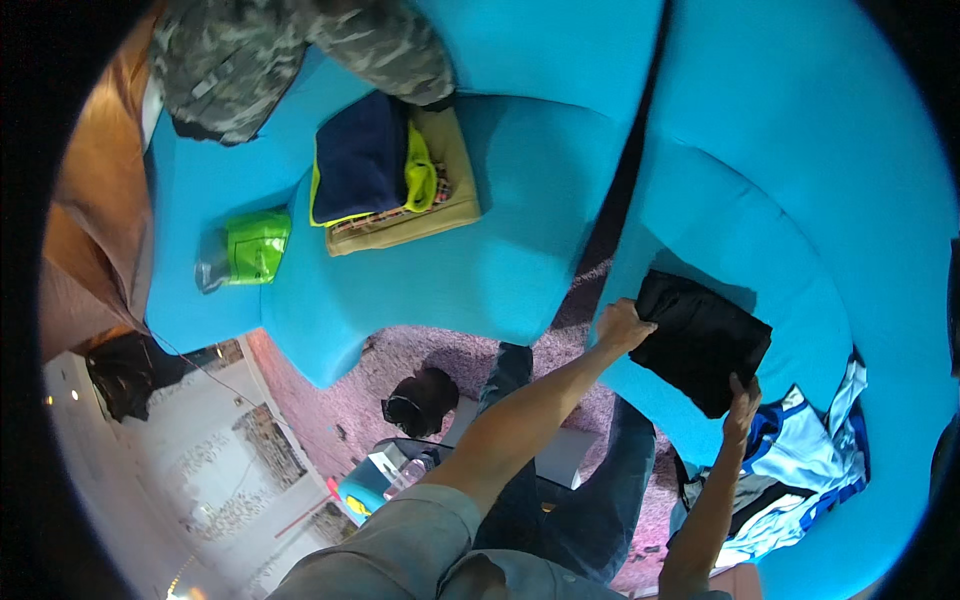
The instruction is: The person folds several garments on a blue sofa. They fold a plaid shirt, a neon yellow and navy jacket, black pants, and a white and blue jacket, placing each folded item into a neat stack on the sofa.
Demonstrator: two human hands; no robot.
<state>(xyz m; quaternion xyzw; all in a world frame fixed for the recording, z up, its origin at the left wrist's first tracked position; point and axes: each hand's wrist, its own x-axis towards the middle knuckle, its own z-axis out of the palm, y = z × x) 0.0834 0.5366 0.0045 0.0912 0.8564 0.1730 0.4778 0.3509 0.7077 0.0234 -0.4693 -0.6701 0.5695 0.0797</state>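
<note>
A folded black garment [703, 337] is on the turquoise sofa seat [720, 217] before me, roughly rectangular. My left hand [625, 327] grips its left edge, the thumb lying on top of the cloth. At its lower right corner, my right hand [741, 409] holds the edge, fingers partly hidden by the cloth. Just beyond my right forearm lies a loose heap of blue, white and grey clothes [810, 457].
Folded clothes [360, 165], navy, yellow and tan, are stacked on the left sofa section. A camouflage backpack [225, 67] and a green pouch [257, 246] sit nearby. A dark gap [626, 161] separates the sofa sections. A black object [421, 401] rests on the pink carpet [397, 349].
</note>
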